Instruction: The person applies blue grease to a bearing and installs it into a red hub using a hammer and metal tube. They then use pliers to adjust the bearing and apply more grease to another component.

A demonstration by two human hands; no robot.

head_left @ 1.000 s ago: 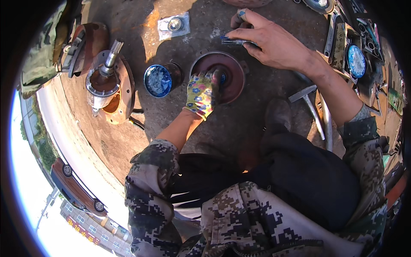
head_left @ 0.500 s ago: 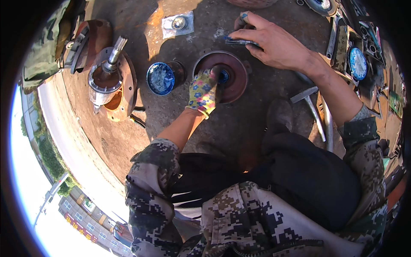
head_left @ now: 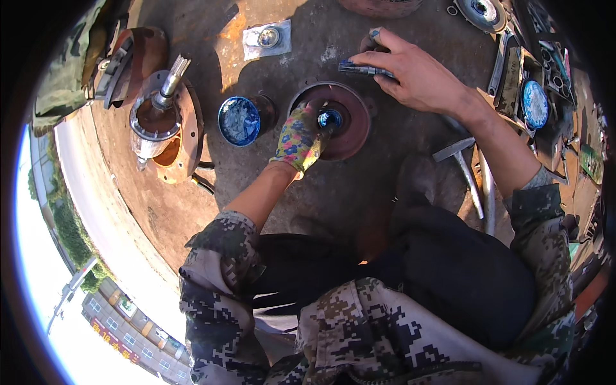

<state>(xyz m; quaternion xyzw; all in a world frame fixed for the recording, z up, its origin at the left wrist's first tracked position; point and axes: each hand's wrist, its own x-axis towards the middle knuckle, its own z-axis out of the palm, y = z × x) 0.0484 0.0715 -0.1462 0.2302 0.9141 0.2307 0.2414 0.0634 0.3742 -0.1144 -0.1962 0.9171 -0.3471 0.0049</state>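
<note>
A rusty round hub [head_left: 350,131] lies flat on the ground in front of me, with blue grease in its centre bore. My left hand [head_left: 300,138], in a flowered glove, has its fingers pressed into that greasy centre. My bare right hand [head_left: 410,74] rests just beyond the hub's far rim and pinches a small blue-smeared metal piece [head_left: 356,67] between thumb and fingers. An open tin of blue grease [head_left: 239,120] stands left of the hub.
A rusty flange with a splined shaft [head_left: 162,114] lies at the left. A bearing on a white sheet [head_left: 267,37] sits at the far side. A hammer [head_left: 463,165], another blue-grease lid [head_left: 534,104] and several metal tools lie at the right.
My gloved left hand stays in the hub's centre. My right hand has slid slightly along the hub's far rim, still pinching the small metal piece.
</note>
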